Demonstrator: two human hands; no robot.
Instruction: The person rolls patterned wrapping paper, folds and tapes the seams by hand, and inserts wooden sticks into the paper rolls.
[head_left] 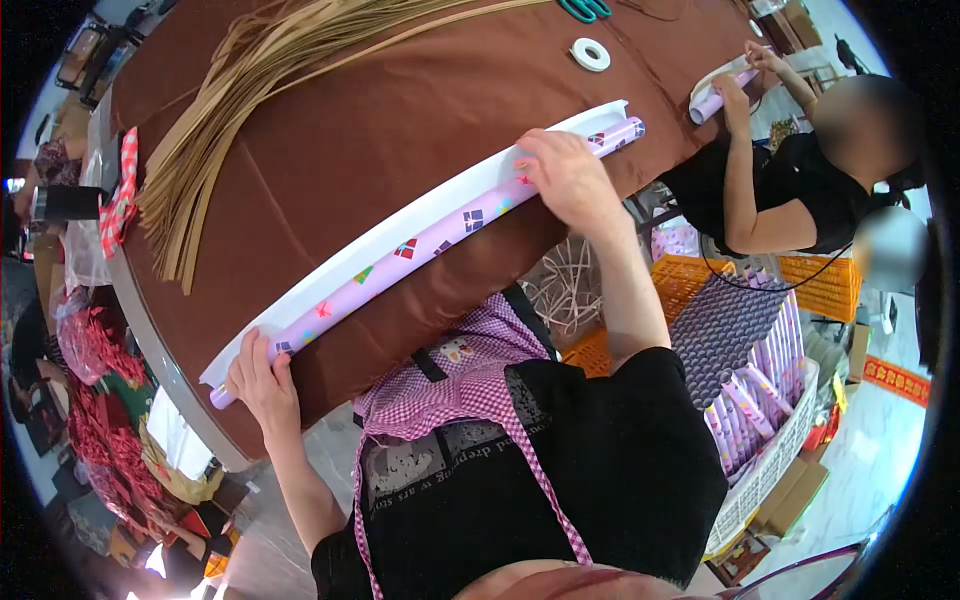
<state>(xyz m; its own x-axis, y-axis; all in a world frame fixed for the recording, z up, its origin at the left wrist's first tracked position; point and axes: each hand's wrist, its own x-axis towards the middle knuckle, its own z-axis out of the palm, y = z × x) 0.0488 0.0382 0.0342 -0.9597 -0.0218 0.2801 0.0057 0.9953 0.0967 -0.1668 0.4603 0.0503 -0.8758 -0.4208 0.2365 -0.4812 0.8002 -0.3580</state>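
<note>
A long roll of lilac wrapping paper (pixel 385 262) printed with small gift and tree motifs lies slantwise across the brown-covered table (pixel 430 115). A strip of its white underside (pixel 390 212) shows along the far edge. Near the roll's left end, my left hand (pixel 262 385) grips it, fingers on top and thumb on the near side. Toward the opposite end, my right hand (pixel 565 178) curls over the roll, its fingertips against the white strip. The underside of the roll is hidden.
Long tan paper strips (pixel 235 95) spread over the table's far left. A white tape roll (pixel 590 55) and green-handled scissors (pixel 584 9) lie at the back. A co-worker (pixel 790 190) at right handles another lilac roll (pixel 707 107). Finished rolls fill a white basket (pixel 770 490) beside me.
</note>
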